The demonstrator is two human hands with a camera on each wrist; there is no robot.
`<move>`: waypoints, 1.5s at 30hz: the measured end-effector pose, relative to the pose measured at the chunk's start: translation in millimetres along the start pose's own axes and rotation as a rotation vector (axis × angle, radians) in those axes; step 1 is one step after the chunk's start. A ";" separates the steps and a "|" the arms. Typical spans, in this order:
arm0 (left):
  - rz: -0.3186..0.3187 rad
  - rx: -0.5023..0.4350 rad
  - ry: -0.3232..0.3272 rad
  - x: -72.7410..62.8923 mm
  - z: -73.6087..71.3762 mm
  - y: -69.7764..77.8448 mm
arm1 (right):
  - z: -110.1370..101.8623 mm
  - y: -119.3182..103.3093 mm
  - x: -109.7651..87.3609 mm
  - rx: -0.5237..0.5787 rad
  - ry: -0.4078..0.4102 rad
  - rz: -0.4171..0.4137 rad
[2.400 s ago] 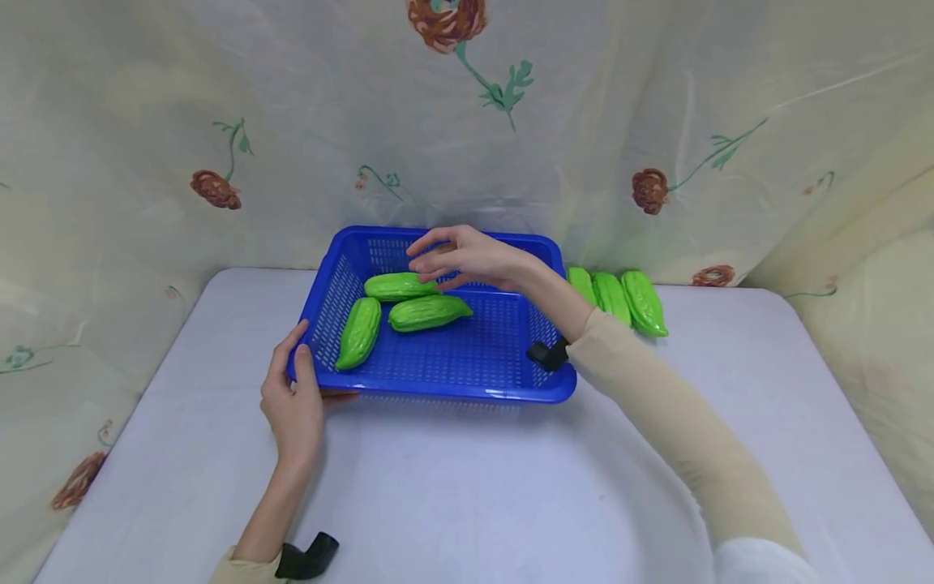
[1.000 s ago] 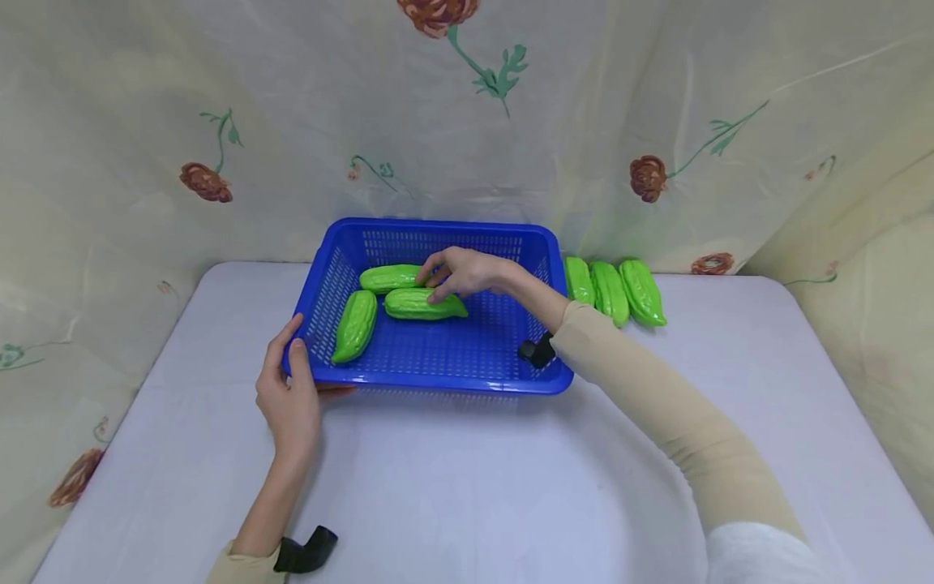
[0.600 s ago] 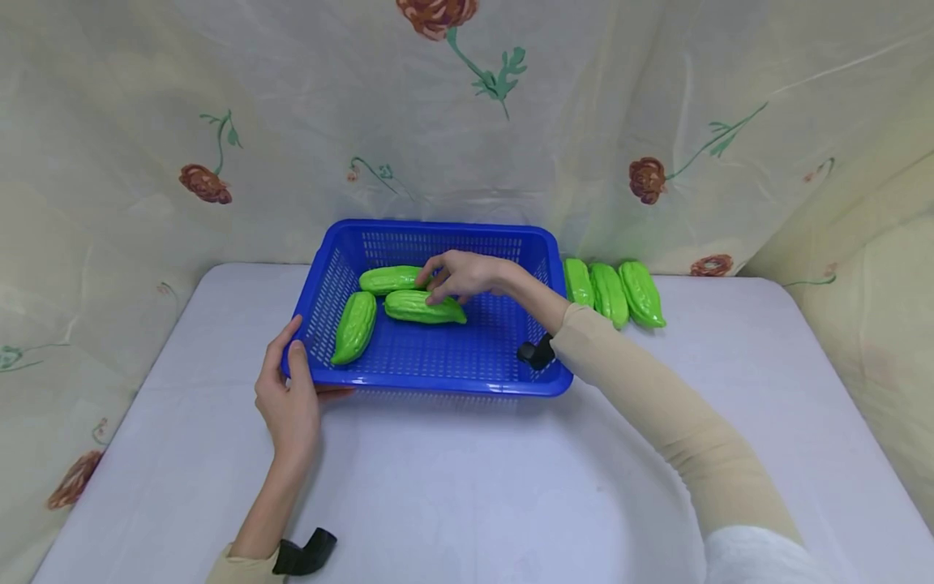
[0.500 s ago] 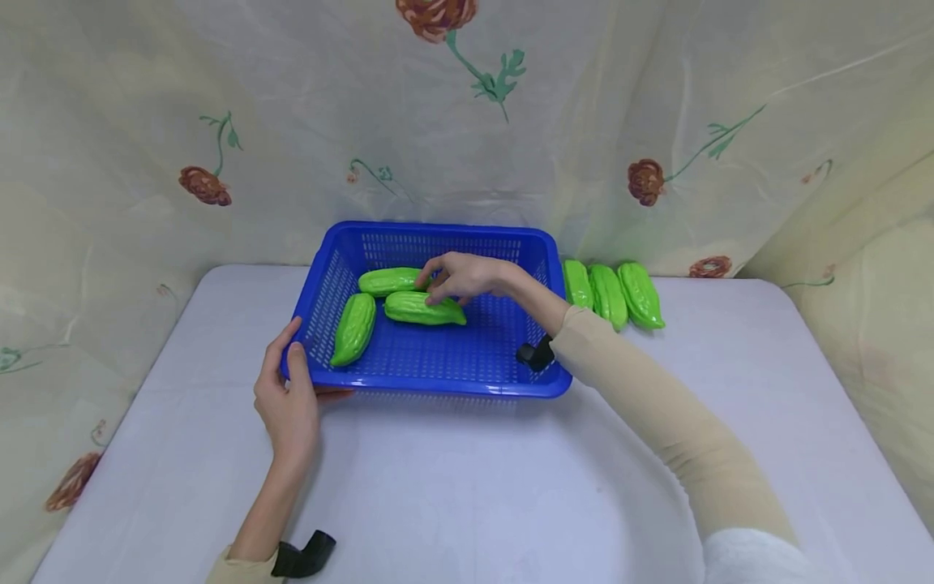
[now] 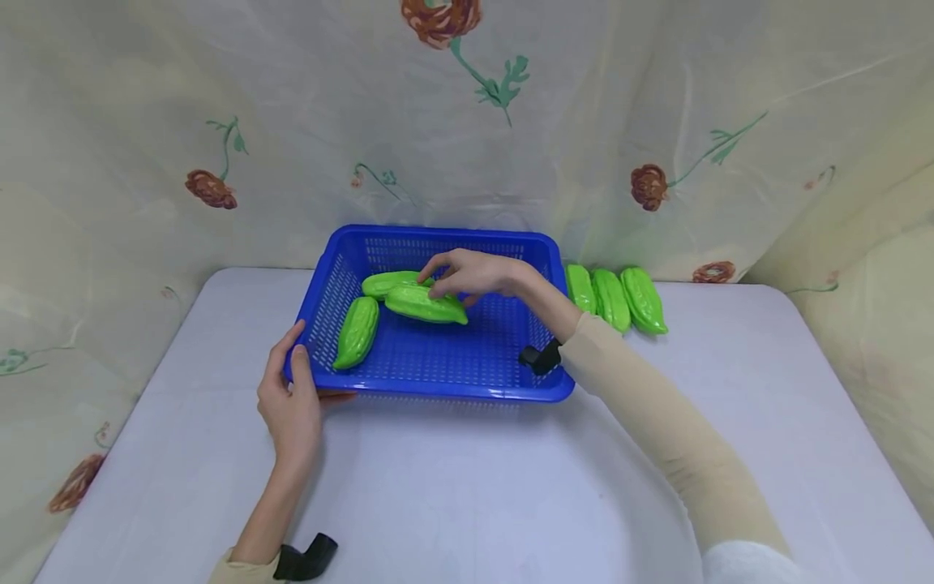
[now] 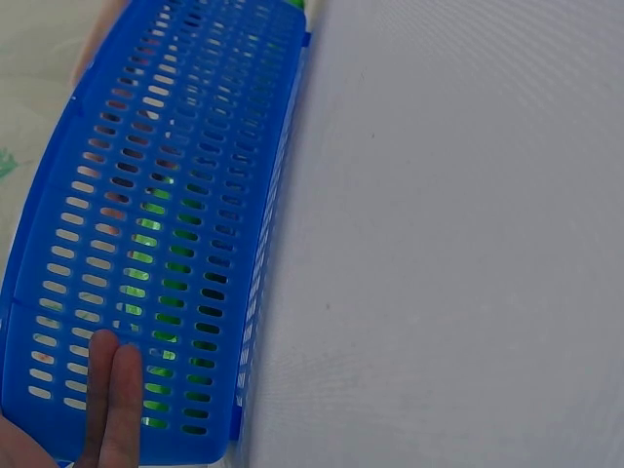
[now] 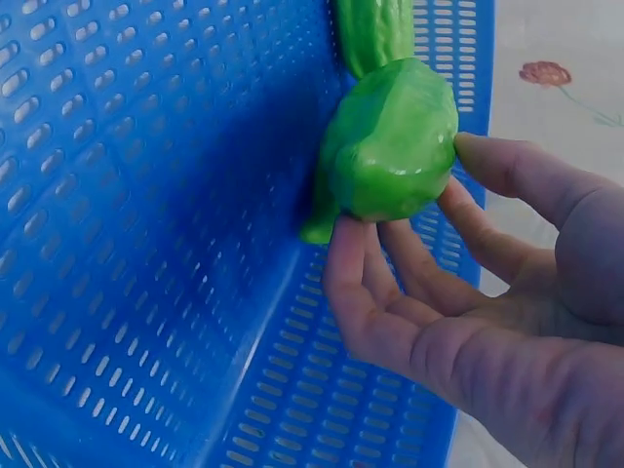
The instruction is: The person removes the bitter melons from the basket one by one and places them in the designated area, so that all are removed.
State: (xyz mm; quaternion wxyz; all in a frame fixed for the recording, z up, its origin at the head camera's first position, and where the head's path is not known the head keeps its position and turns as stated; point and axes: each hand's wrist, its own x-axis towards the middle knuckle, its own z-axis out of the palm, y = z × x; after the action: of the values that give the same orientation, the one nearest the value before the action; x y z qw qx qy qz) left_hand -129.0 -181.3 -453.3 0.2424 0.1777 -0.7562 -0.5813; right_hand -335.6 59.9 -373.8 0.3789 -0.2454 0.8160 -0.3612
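Observation:
In the blue plastic basket [image 5: 438,390], a light green bitter melon [image 5: 419,304] is pinched by my right hand [image 5: 481,272]. In the right wrist view, the thumb and fingertips press its opposite sides, and this bitter melon [image 7: 398,141] appears raised off the basket floor. Behind it lies a second bitter melon [image 5: 381,284], partly hidden by the held one and the fingers. A third bitter melon [image 5: 357,334] rests along the left side. At the near left corner my left hand [image 5: 293,410] grips the basket, its fingers [image 6: 123,405] against the slotted outer wall.
Three more bitter melons [image 5: 611,298] lie side by side on the white tablecloth [image 5: 467,495], right of the basket and partly behind the right forearm. A flowered curtain [image 5: 306,122] hangs close behind the basket and along both sides.
My right hand came down to the front bitter melon and took hold of it. Since half a second ago the melon has lifted slightly, covering more of the one behind. The left hand kept its grip.

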 end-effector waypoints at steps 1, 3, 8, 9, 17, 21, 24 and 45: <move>0.000 -0.002 0.000 -0.1 0.3 -0.1 | -0.8 -0.3 -1.1 0.007 0.001 0.000; 0.003 -0.005 0.000 -0.3 0.5 0.1 | -2.3 -1.4 -3.4 0.027 0.005 -0.009; 0.004 -0.031 -0.010 -1.6 0.2 0.5 | -7.9 -5.1 -10.1 0.085 0.041 -0.044; 0.005 -0.037 -0.012 -1.9 0.1 0.4 | -9.3 -5.7 -11.8 0.095 0.047 -0.052; 0.001 -0.037 -0.011 -2.2 -0.5 1.0 | -17.6 -10.1 -30.4 0.144 0.070 -0.116; 0.003 -0.038 -0.012 -1.9 0.5 0.4 | -21.4 -12.1 -43.3 0.140 0.090 -0.135; 0.000 -0.054 -0.016 -1.2 1.0 -0.2 | -25.6 -12.2 -53.8 0.134 0.115 -0.154; 0.003 -0.087 -0.028 -3.2 -0.6 1.3 | -50.6 43.8 -107.6 0.220 0.264 -0.127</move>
State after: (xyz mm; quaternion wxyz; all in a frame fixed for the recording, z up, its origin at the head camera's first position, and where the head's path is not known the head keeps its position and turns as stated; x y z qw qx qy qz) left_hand -126.0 -179.7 -452.4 0.2401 0.1576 -0.7339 -0.6155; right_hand -317.7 180.0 -337.5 0.2692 -0.2041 0.7970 -0.5006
